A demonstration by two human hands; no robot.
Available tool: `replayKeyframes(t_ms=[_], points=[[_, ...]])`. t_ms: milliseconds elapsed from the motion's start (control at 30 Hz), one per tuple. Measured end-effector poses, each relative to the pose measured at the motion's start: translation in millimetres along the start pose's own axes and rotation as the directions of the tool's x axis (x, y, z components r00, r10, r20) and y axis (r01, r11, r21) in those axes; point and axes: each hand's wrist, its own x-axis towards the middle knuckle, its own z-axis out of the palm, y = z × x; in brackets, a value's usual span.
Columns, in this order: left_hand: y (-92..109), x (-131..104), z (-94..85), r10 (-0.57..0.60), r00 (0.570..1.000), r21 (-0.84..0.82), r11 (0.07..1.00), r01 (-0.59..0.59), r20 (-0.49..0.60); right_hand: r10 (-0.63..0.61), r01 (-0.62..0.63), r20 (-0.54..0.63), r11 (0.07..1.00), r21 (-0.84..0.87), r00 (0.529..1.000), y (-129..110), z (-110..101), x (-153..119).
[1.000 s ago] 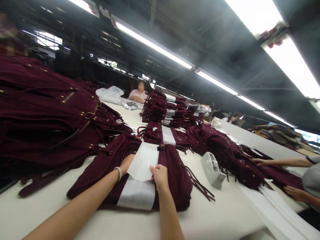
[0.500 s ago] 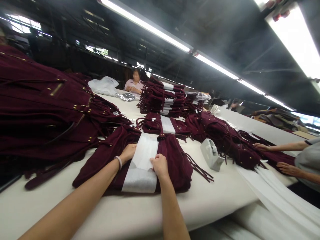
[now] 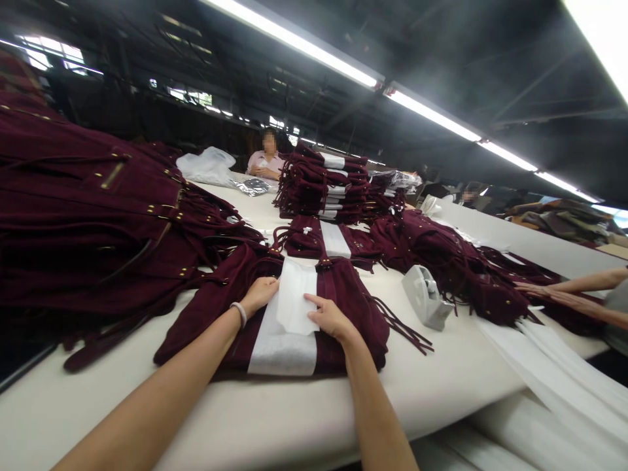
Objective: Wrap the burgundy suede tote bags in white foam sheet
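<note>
A folded burgundy bag (image 3: 343,320) with cords lies flat on the table in front of me. A white paper band (image 3: 282,353) runs across its middle, with a loose-looking upper flap (image 3: 297,301) over it. My left hand (image 3: 261,294), a pale band at its wrist, pinches the left edge of the white paper. My right hand (image 3: 330,317) rests at the flap's right edge, index finger stretched over the paper and thumb apart from it. The other right fingers are curled and partly hidden.
A grey-white tape dispenser (image 3: 426,297) stands to the right. Burgundy bags heap up at left (image 3: 88,216); banded ones form a stack (image 3: 324,186) behind. White sheets (image 3: 554,366) hang over the right edge. Another person's hands (image 3: 564,294) are on burgundy fabric; a person (image 3: 265,160) sits behind.
My right hand has loosened from the paper's edge, its index finger now extended over the flap. My left hand stays at the left edge. The view has shifted slightly.
</note>
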Motion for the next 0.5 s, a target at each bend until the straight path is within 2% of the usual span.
replayKeyframes(t_ms=[67, 167, 300, 400, 500], points=[[3, 1, -0.7, 0.021, 1.000, 0.063, 0.998, -0.021, -0.003, -0.012, 0.014, 0.041, 0.998, -0.056, 0.999, 1, -4, 2], [10, 4, -0.6, 0.045, 0.999, 0.157, 0.987, -0.041, -0.023, -0.021, 0.025, 0.027, 0.980, -0.196, 0.999, -1, -4, 1], [16, 7, -0.7, 0.046, 0.988, 0.263, 0.965, -0.006, -0.147, 0.002, -0.002, -0.003, 0.968, -0.249, 1.000, -7, -1, -4], [25, 0, -7.0, 0.065, 0.958, 0.323, 0.946, 0.029, -0.278, 0.013, -0.018, -0.019, 0.963, -0.269, 1.000, -10, 0, -6], [45, -15, -13.3, 0.192, 0.913, 0.413, 0.910, -0.028, -0.360, 0.012, -0.017, -0.021, 0.963, -0.268, 1.000, -10, 0, -6]])
